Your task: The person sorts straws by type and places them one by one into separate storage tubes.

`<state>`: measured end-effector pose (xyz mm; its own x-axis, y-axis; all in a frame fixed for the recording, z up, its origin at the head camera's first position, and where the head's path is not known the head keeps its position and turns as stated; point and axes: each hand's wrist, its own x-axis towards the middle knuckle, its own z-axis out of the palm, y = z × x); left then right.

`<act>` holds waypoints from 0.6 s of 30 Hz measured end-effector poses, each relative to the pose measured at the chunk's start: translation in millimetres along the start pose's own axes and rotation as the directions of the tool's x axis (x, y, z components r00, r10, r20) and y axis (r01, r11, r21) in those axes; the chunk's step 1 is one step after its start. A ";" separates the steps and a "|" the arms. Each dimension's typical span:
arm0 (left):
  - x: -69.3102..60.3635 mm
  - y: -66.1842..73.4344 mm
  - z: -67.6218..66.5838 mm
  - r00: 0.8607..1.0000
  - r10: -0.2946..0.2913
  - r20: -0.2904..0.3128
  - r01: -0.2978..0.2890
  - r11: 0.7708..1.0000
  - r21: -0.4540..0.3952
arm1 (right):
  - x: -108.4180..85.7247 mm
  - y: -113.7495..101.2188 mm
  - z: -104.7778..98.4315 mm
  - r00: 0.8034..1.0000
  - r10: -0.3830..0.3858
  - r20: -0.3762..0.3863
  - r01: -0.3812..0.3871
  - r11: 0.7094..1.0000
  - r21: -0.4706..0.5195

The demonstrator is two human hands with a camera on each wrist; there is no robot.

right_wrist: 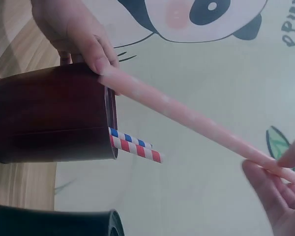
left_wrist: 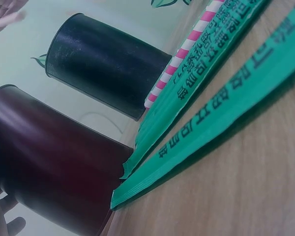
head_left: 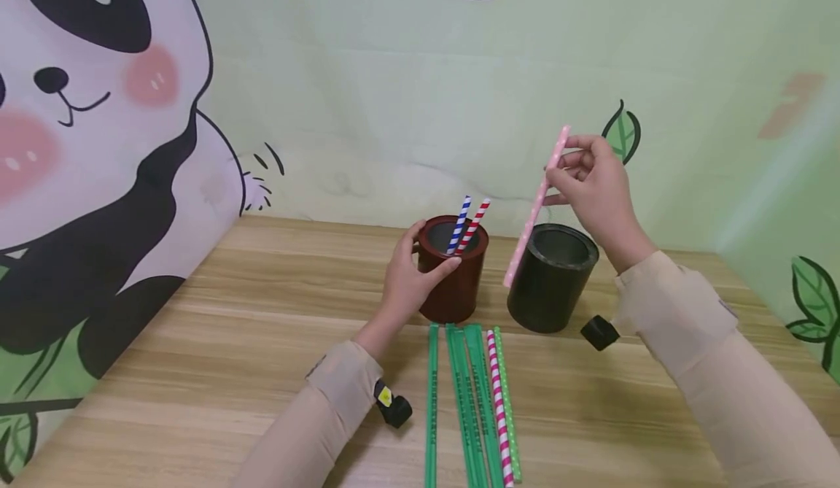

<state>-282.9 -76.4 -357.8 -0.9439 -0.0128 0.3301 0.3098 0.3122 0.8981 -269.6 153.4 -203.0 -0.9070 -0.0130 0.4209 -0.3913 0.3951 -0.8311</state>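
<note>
My right hand (head_left: 597,185) pinches a pink straw with white dots (head_left: 534,211) near its upper end. The straw slants down to the left, its lower end beside the black cup (head_left: 545,291) in the head view. With my left hand (head_left: 408,276) I hold the dark red-brown cup (head_left: 449,291), thumb at the front rim and fingers round the far left side. A blue-striped straw (head_left: 457,229) and a red-striped straw (head_left: 474,227) stand in that cup. In the right wrist view, the pink straw (right_wrist: 187,115) crosses in front of the red-brown cup's (right_wrist: 49,113) rim.
In front of the cups, several straws in green wrappers (head_left: 431,400) lie lengthwise on the wooden table (head_left: 262,313). Beside them lie a pink-and-white striped straw (head_left: 498,404) and a green dotted straw (head_left: 507,400). A panda-printed backdrop (head_left: 367,109) rises behind the table.
</note>
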 end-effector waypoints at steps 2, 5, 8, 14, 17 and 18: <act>0.4 -0.2 0.2 1.000 0.003 0.001 -0.003 1.000 0.002 | 4.4 0.2 3.4 0.999 -0.004 -0.053 0.007 0.998 0.056; 0.9 -0.6 0.9 1.000 0.007 -0.003 -0.007 1.000 0.002 | 11.0 2.7 9.6 0.992 -0.012 -0.123 0.030 0.988 0.149; 1.0 -0.1 0.8 1.000 0.009 -0.006 -0.009 1.000 0.004 | 17.0 6.8 16.5 0.983 -0.022 -0.182 0.061 0.975 0.214; 1.0 -1.2 0.1 1.000 0.012 -0.005 -0.012 1.000 0.007 | 24.0 18.0 30.9 0.972 -0.018 -0.232 0.060 0.982 0.178; 1.3 -2.6 0.4 1.000 0.011 -0.006 -0.011 1.000 0.009 | 24.3 22.7 37.7 0.975 -0.012 -0.224 0.045 0.988 0.145; 1.3 -2.8 0.4 1.000 0.010 -0.006 -0.010 1.000 0.010 | 24.2 23.9 39.6 0.976 -0.011 -0.219 0.042 0.990 0.137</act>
<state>-285.0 -76.8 -360.1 -0.9399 -0.0149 0.3410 0.3183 0.3221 0.8916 -307.1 126.2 -227.0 -0.8465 0.1846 0.4994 -0.4466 0.2643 -0.8548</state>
